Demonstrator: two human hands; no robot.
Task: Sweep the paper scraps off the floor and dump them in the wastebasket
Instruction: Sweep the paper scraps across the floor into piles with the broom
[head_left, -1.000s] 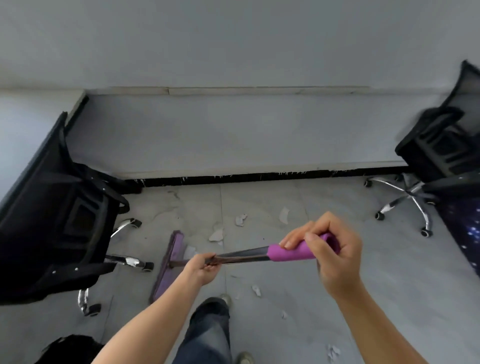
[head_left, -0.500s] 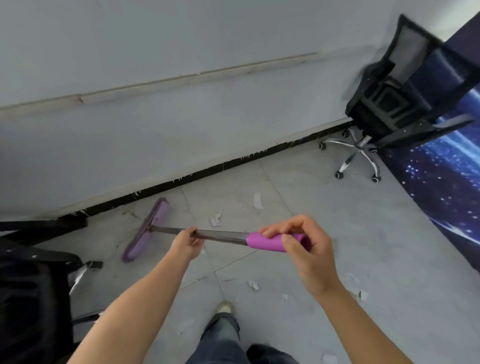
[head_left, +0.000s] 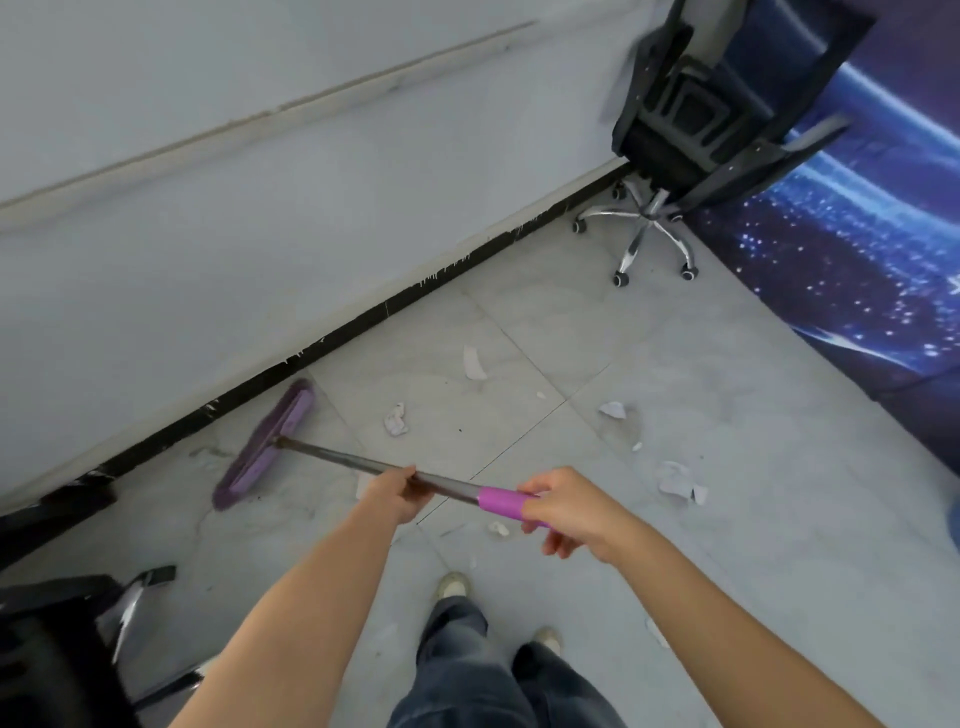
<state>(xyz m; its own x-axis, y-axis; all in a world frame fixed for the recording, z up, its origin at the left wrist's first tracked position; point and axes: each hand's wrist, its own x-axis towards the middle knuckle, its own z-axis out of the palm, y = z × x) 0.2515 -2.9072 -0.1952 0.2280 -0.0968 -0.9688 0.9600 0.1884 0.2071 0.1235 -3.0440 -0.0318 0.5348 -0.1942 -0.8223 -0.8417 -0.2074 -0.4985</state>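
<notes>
wall (head_left: 260, 208): pale grey, black baseboard strip along its foot, runs diagonally across upper left.
floor (head_left: 727, 519): light grey tiles, scraps scattered over the middle.
backdrop (head_left: 857, 249): dark blue starry print, right edge, foot meets the floor.
office chair (head_left: 691, 114): black, chrome five-star base on castors, in the far corner between wall and backdrop.
second chair (head_left: 47, 639): black, only partly in view at lower left.
person's legs (head_left: 493, 670): blue jeans, light shoes, bottom centre.
broom (head_left: 363, 465): dark shaft, bright purple grip at the near end; purple head (head_left: 265, 447) down on the floor near the baseboard, left of the scraps.
left hand (head_left: 392, 493): clenched round the bare shaft, mid-length.
right hand (head_left: 571, 512): wrapped round the purple grip at the shaft's end, fingers curled under.
paper scraps: curled strip (head_left: 472, 362) farthest out; crumpled piece (head_left: 395, 419) just right of the broom head; flat piece (head_left: 613, 409); cluster (head_left: 678, 483) right of the right hand; small bit (head_left: 498, 529) under the grip.
</notes>
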